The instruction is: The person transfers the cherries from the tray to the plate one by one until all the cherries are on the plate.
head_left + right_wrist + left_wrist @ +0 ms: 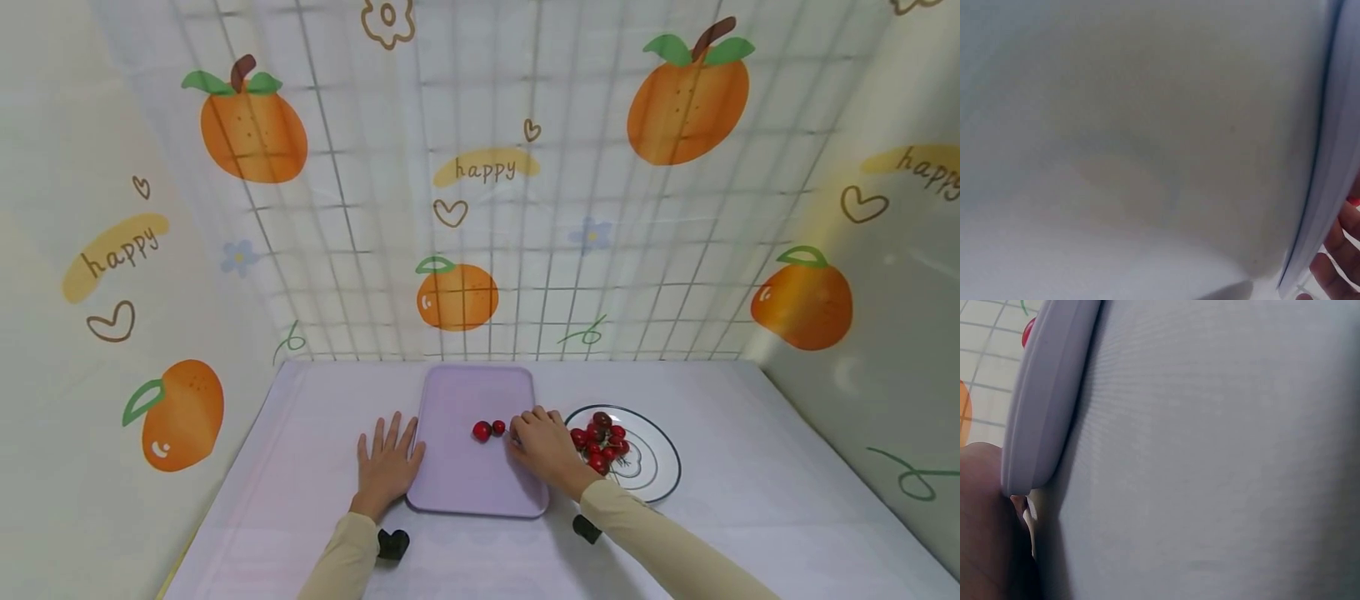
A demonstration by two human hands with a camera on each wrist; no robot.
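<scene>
On the left edge of the lilac tray (480, 483) my left hand (386, 471) rests flat, its fingers spread and the thumb side at the rim. My right hand (547, 450) is over the tray's right side, with curled fingers pinching a small round red fruit (1354, 201), mostly hidden behind them. Two glossy red fruits (482, 431) lie beside these fingertips on the tray, one larger than the other. In the left wrist view, a red fruit (1029, 332) peeks over the tray's raised side (1047, 394).
To the right, partly behind my right forearm, stands a white plate (663, 467) with a dark rim. Several red fruits (600, 433) with green stems are piled on its left part. A wire grid (525, 292) behind a printed sheet closes off the table's back.
</scene>
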